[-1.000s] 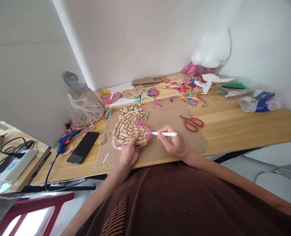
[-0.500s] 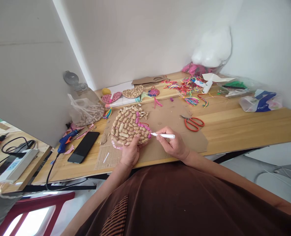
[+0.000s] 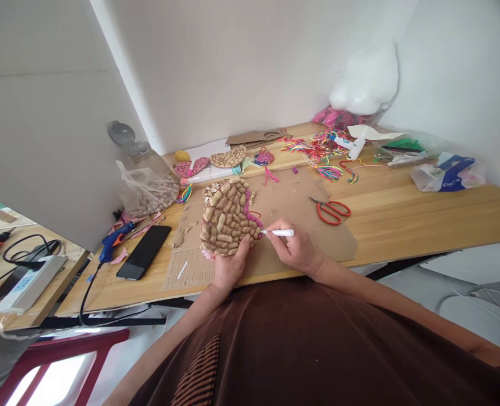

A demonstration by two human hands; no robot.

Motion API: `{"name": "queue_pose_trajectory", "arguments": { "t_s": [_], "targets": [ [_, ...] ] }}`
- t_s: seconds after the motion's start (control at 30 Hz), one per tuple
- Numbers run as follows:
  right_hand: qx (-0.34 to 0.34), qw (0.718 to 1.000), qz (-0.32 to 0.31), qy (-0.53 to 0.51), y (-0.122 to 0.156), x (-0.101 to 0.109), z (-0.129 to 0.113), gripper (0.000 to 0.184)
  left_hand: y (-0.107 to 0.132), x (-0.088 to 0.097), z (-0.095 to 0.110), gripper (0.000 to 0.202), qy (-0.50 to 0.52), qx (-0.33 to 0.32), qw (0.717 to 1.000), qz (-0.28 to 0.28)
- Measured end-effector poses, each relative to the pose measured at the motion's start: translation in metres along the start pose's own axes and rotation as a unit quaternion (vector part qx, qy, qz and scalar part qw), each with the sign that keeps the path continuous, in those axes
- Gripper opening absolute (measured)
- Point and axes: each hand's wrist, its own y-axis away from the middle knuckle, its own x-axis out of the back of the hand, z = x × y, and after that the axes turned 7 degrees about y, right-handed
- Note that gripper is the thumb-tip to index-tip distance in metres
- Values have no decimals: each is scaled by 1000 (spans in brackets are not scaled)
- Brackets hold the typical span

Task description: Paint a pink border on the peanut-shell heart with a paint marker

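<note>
Surface: light wooden table [image 3: 402,228]; the near edge runs just in front of the person's brown garment [image 3: 300,344], and wood extends right of the red-handled metal scissors [image 3: 323,207] to the right edge.
Underlay: flat brown cardboard sheet [image 3: 287,194], lying beneath the work; a bare stretch separates the right hand [image 3: 295,248] from the scissors.
Rear right container: clear plastic bag [image 3: 366,82] with white fluffy filling, upright near the wall.
Left container: translucent plastic bag [image 3: 152,189] holding peanuts in shells, near the left partition.
Workpiece: heart-shaped panel covered in tan peanuts [image 3: 228,223], pink along its right notch, raised over the cardboard; shifted right and tilted more steeply than half a second ago.
Left grip: left hand [image 3: 231,269] clasping the panel's lower edge, thumb on the face; moved right with it.
Right grip: fingers pinching a slim white pen [image 3: 282,232], tip at the panel's pink right edge; contact cannot be told.
</note>
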Motion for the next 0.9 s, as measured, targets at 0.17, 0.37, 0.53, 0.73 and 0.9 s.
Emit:
{"name": "queue_pose_trajectory", "arguments": {
  "t_s": [0.17, 0.37, 0.53, 0.73, 0.9],
  "targets": [
    [-25, 1000, 16, 5, -1, 2, 1, 6, 0, 0, -1, 54, -5, 9, 1000, 9],
    [-33, 999, -8, -24, -2, 6, -4, 8, 0, -1, 0, 57, 4, 14, 1000, 18],
    [-42, 999, -14, -15, -2, 4, -1, 8, 0, -2, 5, 56, 25, 26, 999, 16],
    [-35, 999, -20, -30, -2, 5, -2, 9, -2, -1, 4, 53, 31, 46, 998, 26],
    [-39, 999, -30, -17, -1, 4, -1, 9, -3, -2, -1, 53, 61, 41, 997, 33]
  ]
}}
